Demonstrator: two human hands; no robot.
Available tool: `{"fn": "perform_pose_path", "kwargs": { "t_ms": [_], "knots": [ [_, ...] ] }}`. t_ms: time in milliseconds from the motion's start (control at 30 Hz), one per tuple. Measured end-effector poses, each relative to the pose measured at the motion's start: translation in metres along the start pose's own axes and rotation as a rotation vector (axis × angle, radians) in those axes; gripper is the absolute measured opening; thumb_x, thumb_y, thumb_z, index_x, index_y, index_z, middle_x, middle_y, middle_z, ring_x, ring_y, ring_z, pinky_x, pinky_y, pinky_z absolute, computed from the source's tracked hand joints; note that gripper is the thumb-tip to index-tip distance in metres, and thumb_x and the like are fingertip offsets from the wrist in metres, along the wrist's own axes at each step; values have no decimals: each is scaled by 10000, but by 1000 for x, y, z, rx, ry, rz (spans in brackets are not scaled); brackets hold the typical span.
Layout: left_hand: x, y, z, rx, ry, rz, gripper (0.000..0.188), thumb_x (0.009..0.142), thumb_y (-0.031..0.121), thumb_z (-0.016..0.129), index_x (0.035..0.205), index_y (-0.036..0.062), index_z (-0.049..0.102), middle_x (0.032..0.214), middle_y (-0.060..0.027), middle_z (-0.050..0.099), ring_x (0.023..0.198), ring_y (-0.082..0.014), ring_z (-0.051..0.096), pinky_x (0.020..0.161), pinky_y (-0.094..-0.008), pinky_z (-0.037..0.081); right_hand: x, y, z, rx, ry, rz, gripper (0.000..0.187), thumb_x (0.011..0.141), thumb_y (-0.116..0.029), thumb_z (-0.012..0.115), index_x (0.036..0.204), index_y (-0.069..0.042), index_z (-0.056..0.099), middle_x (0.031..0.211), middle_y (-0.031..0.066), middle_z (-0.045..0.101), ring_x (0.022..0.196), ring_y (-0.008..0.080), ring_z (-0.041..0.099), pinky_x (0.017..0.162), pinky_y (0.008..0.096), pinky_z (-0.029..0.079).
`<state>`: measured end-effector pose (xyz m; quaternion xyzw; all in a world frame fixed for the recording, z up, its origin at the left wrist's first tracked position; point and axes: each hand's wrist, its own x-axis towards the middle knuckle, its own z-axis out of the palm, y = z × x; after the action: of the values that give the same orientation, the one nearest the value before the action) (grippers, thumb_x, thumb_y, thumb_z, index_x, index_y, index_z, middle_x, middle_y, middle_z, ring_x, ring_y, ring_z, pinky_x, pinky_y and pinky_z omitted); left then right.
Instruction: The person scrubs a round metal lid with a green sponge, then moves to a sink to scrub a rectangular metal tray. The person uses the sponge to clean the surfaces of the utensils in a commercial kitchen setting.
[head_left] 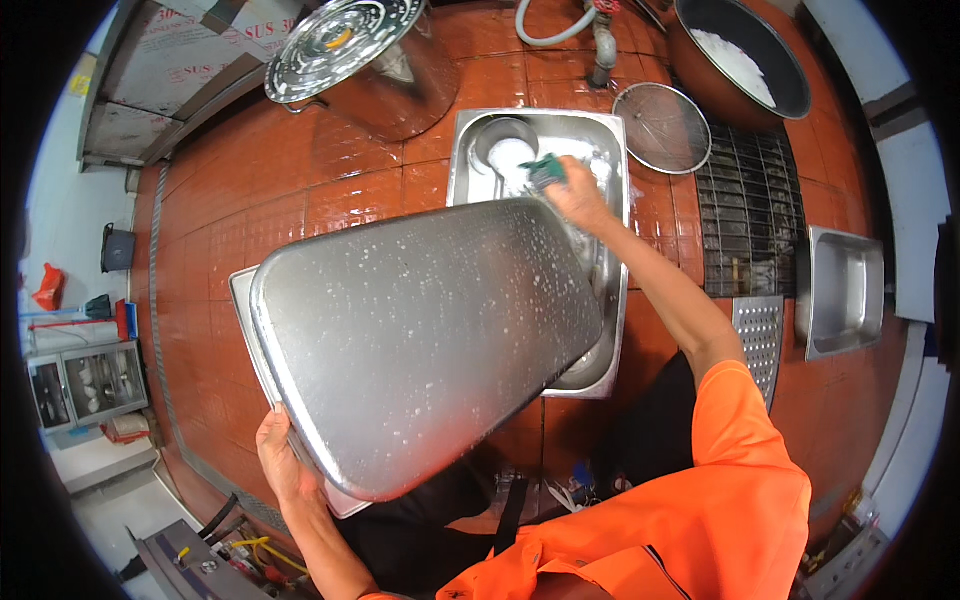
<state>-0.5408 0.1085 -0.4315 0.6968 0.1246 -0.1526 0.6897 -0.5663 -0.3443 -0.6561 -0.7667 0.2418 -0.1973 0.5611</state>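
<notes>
A large steel pan (pixel 420 340), tilted with its underside toward me and dotted with suds, lies over part of a second steel pan. My left hand (pixel 282 455) grips its rim at the near left corner. My right hand (pixel 580 195) is closed on a green scouring pad (pixel 546 172), slightly blurred, above the far end of the second steel pan (pixel 622 230), which stands on the floor with foamy water in it. Beside the pad, a small round steel bowl (pixel 507 148) with white suds sits in that pan; its lower part is hidden.
A tall steel pot (pixel 400 95) with a shiny lid stands far left. Far right are a round wire strainer (pixel 662 128), a big dark bowl (pixel 690 50) with white foam, and a floor drain grate (pixel 750 200). Another steel pan (pixel 846 290) lies at right on wet red tiles (pixel 230 370).
</notes>
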Motion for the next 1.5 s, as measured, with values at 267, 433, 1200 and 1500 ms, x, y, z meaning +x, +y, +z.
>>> {"fn": "perform_pose_path", "kwargs": {
  "t_ms": [267,433,1200,1500],
  "knots": [
    [39,-40,0,170,84,-85,293,987,195,469,1008,-68,598,897,-115,651,755,-175,644,648,-290,544,17,-7,62,-470,-101,-82,318,823,-160,546,1112,-27,548,1204,196,523,1141,339,490,973,471,399],
    [49,-60,-27,516,158,-100,279,962,168,487,992,-88,594,886,-130,651,744,-191,648,630,-282,531,-3,74,10,148,-116,653,323,836,-228,577,992,54,582,876,211,624,780,301,634,661,438,499],
    [73,-47,-9,354,127,-175,290,992,164,459,1103,-73,583,949,-122,649,781,-184,648,652,-273,544,-210,-89,97,-153,75,-310,470,731,34,557,1196,14,492,1253,222,503,1235,384,440,1069,475,306],
    [68,-30,-24,18,-186,-314,386,988,249,465,1211,-63,511,1122,-160,620,970,-225,638,845,-354,539,-88,62,19,-233,284,222,412,828,-59,546,1224,29,474,1193,248,521,1131,414,482,983,436,386]
  ]
}}
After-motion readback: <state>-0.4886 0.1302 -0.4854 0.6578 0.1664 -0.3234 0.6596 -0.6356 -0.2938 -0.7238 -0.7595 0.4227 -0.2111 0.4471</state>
